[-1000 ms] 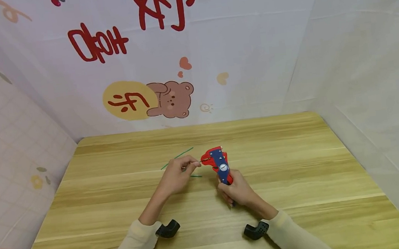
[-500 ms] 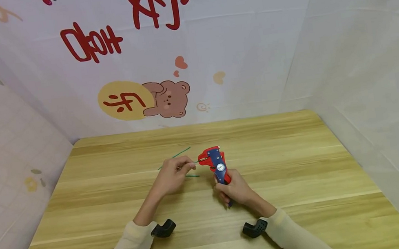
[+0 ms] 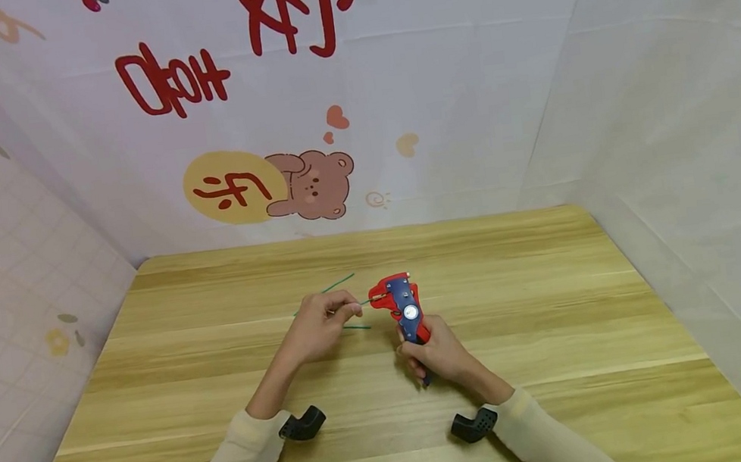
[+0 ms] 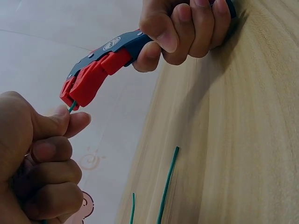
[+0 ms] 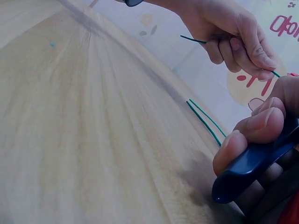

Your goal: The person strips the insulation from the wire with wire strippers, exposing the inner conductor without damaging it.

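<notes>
Pinching hand: left hand, thumb and fingertips pressed on a green wire; in the head view it lies between 8 and 9 o'clock of the wire stripper.
Gripping hand: right hand, at 5 o'clock of the tool's head, fingers wrapped round its blue handle.
Wire stripper: red and blue, raised above the wooden table near its middle; red mouth toward 9 o'clock, handle toward 6.
Held wire: one end meets the red mouth, how deep being hidden; the other emerges behind the left hand in the right wrist view.
Loose wires: upper green wire at 1 o'clock of the left hand, lower green wire between 3 and 4, both on the table.
Backdrop: bear print, 11 o'clock of the tool.
</notes>
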Available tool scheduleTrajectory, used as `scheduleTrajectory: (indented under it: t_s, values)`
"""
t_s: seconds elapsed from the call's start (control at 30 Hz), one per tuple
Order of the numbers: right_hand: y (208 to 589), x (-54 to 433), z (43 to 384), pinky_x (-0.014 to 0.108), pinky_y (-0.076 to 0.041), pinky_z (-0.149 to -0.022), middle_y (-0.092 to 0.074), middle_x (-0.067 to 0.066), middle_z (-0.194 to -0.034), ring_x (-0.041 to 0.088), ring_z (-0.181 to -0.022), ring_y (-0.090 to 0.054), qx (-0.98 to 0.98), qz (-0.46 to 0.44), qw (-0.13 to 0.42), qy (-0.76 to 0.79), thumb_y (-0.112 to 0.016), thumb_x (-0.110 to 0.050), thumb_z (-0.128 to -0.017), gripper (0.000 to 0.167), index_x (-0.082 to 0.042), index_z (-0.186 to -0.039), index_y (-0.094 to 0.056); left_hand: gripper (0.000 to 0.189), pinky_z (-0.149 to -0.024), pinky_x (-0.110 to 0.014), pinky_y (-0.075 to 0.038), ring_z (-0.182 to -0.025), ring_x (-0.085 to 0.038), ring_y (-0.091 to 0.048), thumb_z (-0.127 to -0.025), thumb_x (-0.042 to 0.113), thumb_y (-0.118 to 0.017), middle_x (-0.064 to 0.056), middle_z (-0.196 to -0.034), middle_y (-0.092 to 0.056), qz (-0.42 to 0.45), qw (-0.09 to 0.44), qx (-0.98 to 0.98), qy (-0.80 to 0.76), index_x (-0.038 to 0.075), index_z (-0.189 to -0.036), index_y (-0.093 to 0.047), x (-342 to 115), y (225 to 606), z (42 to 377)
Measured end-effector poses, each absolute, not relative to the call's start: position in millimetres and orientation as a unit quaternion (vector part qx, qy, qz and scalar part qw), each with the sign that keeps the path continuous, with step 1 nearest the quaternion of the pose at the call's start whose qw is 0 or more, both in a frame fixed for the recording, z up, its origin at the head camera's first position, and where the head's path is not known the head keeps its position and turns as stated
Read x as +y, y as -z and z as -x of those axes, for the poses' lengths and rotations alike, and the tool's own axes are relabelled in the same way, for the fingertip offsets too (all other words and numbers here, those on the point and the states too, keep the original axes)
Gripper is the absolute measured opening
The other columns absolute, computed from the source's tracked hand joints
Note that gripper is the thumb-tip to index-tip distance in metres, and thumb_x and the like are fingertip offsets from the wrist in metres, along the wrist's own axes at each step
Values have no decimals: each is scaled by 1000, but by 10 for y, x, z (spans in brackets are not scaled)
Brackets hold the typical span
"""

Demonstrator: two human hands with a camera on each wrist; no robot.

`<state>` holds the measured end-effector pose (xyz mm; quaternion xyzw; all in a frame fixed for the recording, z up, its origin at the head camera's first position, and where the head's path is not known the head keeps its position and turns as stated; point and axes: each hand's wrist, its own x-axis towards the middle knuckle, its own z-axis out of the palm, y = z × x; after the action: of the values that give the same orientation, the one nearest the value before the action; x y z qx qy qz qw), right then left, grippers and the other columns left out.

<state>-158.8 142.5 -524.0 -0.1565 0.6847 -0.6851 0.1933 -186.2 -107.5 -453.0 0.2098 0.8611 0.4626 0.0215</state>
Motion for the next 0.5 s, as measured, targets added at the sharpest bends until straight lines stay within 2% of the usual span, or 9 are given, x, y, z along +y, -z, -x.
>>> scheduleTrajectory:
  t_s: [0.5]
  values:
    - [5225, 1430, 1573, 37, -54, -45, -56, 1, -57, 17, -43, -54, 686, 158, 188, 684, -64, -5, -91, 18, 6, -98, -51, 22, -77, -33, -50, -73, -13, -54, -103, 16, -61, -10, -90, -75, -219, 27, 865, -451, 17, -87, -76, -1085, 4481, 1864]
